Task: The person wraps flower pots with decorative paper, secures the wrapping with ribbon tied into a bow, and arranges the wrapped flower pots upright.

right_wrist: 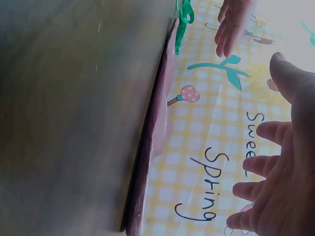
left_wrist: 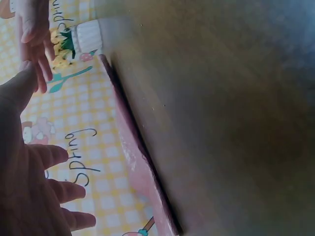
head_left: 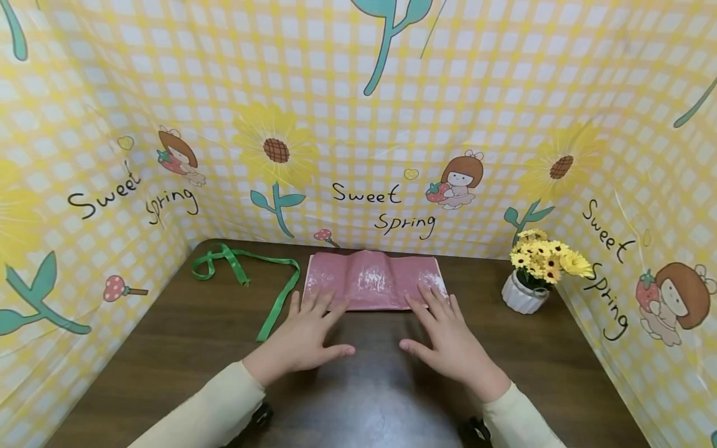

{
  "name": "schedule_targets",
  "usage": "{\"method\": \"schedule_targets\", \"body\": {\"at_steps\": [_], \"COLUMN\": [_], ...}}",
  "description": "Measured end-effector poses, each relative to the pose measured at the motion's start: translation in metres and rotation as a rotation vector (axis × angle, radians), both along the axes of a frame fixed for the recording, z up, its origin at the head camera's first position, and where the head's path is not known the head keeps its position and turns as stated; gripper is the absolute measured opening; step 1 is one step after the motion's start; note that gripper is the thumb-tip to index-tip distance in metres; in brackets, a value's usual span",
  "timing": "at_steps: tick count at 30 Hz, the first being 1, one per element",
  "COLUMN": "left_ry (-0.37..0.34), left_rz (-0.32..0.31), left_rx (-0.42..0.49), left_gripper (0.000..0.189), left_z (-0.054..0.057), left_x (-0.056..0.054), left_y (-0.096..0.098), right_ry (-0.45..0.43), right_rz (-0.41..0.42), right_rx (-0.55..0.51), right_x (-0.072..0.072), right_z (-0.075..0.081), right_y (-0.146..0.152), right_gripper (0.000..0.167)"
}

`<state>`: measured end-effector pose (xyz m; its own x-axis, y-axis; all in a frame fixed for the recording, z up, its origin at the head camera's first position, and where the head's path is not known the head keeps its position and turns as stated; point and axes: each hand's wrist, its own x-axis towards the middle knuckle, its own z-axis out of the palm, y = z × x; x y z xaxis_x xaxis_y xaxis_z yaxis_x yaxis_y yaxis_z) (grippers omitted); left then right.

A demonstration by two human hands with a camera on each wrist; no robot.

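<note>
A flat pink sheet with folds and shiny whitish patches [head_left: 372, 280] lies near the back of the dark wooden table; pale edges show at both its sides. It may be wrapping paper or a cover; its kind is unclear. Over its front left corner my left hand [head_left: 305, 336] is held with fingers spread. My right hand [head_left: 448, 339] is spread likewise over the front right corner. In the left wrist view the sheet's low front edge [left_wrist: 140, 152] stands apart from the fingers. The right wrist view also shows a gap between fingers and sheet [right_wrist: 155, 118]. Both hands hold nothing.
A green ribbon [head_left: 278, 302] lies loosely curled at the back left of the table [head_left: 370, 404]. At the back right stands a white pot [head_left: 522, 295] of yellow flowers [head_left: 540, 256]. A yellow checked cloth [head_left: 358, 124] walls the table's back and sides.
</note>
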<state>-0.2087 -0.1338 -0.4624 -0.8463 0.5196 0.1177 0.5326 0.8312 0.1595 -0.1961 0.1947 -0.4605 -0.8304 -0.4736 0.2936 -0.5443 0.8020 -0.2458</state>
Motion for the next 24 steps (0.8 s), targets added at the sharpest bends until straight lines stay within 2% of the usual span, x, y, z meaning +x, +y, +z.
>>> {"method": "schedule_targets", "body": {"at_steps": [8,12,15,19,22,24], "left_ry": [-0.113,-0.180,-0.204,-0.212,-0.233,-0.242], "left_rz": [-0.018,-0.017,-0.017,-0.073,-0.130,-0.141], "left_rx": [-0.028,-0.030,-0.034,-0.044,-0.067,-0.088], "left_gripper": [0.089,0.087,0.084,0.069,0.059,0.056], "left_z": [-0.003,-0.006,-0.008,-0.007,-0.007,-0.009], "left_x": [-0.032,-0.047,-0.061,-0.078,-0.085,-0.088], "left_y": [0.011,0.013,0.016,0.023,0.030,0.034], "right_ry": [0.004,-0.066,-0.114,-0.155,-0.201,-0.223], "right_rz": [0.011,-0.007,-0.015,-0.031,-0.048,-0.051], "right_rx": [-0.019,0.011,0.035,0.053,0.053,0.052], "right_x": [-0.025,-0.040,-0.051,-0.063,-0.069,-0.071], "right_z": [-0.001,-0.005,-0.005,-0.006,-0.008,-0.009], "right_y": [0.004,0.001,-0.003,-0.008,-0.010,-0.011], "right_gripper": [0.078,0.076,0.075,0.073,0.070,0.065]}}
